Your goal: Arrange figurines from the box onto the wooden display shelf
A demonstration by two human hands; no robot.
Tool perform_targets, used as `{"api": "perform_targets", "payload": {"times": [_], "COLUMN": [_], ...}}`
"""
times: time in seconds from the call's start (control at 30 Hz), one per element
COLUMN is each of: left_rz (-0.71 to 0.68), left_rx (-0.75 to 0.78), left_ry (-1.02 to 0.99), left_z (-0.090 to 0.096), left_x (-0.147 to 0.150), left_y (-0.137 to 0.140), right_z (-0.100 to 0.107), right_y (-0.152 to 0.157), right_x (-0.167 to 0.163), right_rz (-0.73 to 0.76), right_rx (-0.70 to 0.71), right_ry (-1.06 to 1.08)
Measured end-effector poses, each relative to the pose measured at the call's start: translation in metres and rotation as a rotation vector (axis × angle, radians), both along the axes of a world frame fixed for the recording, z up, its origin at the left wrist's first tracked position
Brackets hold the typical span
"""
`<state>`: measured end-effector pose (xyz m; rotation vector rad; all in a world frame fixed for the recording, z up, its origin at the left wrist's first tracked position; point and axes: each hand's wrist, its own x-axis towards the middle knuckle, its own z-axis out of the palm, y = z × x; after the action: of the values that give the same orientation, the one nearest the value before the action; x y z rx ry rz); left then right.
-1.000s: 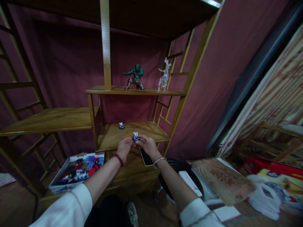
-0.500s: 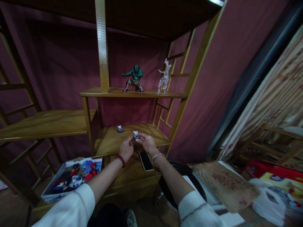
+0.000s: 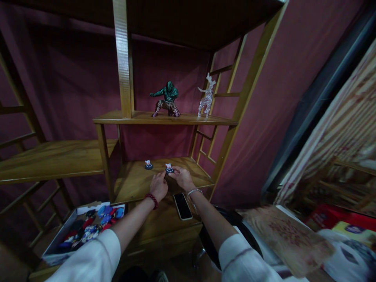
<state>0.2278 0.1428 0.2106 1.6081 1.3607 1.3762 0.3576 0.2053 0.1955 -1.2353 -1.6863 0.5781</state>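
Observation:
My right hand [image 3: 182, 178] pinches a small white cat-like figurine [image 3: 169, 167] on a dark round base, low over the lower shelf [image 3: 132, 180]. From the left, the closed fingertips of my left hand [image 3: 159, 185] meet the edge of the same base. Whether the base rests on the wood or hangs just above it, I cannot tell. A matching small figurine [image 3: 148, 164] stands upright on that shelf, further back and to the left. Below my hands a phone [image 3: 183, 206] with a dark screen lies on the wooden ledge.
The shelf above [image 3: 141, 118] bears a green and bronze kneeling figure [image 3: 168, 100] and a clear deer figurine [image 3: 206, 98]. A box [image 3: 55, 237] of colourful small items stands at lower left. A wooden post [image 3: 123, 58] rises on the left. Brown paper [image 3: 288, 235] lies at lower right.
My view has shifted slightly. The figurine stays at nearly the same spot between my hands; my left hand's fingers have slipped a little lower against its base.

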Motion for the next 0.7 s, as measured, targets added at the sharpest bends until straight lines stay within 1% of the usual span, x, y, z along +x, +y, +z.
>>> {"api": "perform_targets", "payload": {"times": [0.23, 0.37, 0.53, 0.7], "left_rz": [-0.025, -0.018, 0.012, 0.002], "left_rx": [0.034, 0.058, 0.032, 0.009], "left_ry": [0.065, 0.135, 0.166, 0.271], "left_z": [-0.002, -0.005, -0.009, -0.009], "left_x": [0.000, 0.000, 0.000, 0.000], "left_y": [0.013, 0.021, 0.028, 0.033], "right_z": [-0.004, -0.004, -0.002, -0.005], "right_y": [0.017, 0.025, 0.031, 0.039], "right_x": [-0.003, -0.005, -0.010, -0.011], "right_rz": [-0.005, -0.038, -0.072, -0.070], "right_rx": [0.001, 0.001, -0.023, -0.026], "right_ry": [0.005, -0.006, -0.027, -0.033]}}
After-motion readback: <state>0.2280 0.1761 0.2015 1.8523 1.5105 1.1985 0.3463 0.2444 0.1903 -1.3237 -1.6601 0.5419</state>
